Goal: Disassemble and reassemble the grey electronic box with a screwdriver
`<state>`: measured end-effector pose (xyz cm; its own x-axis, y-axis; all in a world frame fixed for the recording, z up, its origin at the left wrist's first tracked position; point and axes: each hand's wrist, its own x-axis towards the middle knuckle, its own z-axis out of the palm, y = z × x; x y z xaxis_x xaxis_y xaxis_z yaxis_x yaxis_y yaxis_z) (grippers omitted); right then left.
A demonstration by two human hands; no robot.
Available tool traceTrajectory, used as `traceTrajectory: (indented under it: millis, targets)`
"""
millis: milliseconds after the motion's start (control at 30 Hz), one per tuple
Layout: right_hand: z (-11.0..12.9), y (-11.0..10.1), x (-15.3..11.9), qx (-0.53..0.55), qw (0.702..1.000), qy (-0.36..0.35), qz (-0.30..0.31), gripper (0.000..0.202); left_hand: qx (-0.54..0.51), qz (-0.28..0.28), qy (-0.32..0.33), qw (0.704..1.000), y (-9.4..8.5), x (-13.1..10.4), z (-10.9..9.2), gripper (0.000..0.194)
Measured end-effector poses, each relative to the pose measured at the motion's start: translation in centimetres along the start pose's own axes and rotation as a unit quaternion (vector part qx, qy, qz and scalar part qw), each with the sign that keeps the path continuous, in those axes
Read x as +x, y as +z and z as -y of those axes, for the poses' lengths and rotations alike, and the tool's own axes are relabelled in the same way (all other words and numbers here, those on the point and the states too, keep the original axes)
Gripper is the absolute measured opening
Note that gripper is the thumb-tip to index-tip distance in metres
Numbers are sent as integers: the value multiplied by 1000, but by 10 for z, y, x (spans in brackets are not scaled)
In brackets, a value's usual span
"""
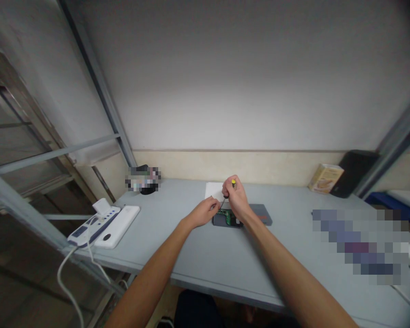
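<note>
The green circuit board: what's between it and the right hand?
In the head view, a screwdriver slants from the right hand down toward the circuit board.

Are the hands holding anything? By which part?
The right hand grips a screwdriver by its handle. Whether the left hand holds anything can't be told.

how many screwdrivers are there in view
1: the yellow-ended screwdriver in the right hand, slanting down toward the green circuit board near the left hand. Others may be hidden where the picture is pixelated.
</note>
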<state>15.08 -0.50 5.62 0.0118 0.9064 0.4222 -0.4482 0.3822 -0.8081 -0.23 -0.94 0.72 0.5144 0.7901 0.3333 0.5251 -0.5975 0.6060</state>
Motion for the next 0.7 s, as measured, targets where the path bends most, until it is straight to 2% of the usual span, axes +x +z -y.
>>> traceTrajectory:
  millis: [100, 200, 533, 700]
  targets:
    - [1, 2, 2, 27, 999, 24, 16, 38, -5, 1, 5, 1000, -1, 0, 0, 28]
    - [3, 3, 1, 36, 999, 31, 15, 33, -7, -3, 12, 1000, -2, 0, -1, 29]
    - [-7, 3, -3, -68, 996, -47, -21, 30, -26, -4, 9, 1000, 0, 1, 0, 26]
    - [-5, 4, -2, -11, 1000, -4, -5, 37, -18, 3, 7, 1000, -2, 0, -2, 26]
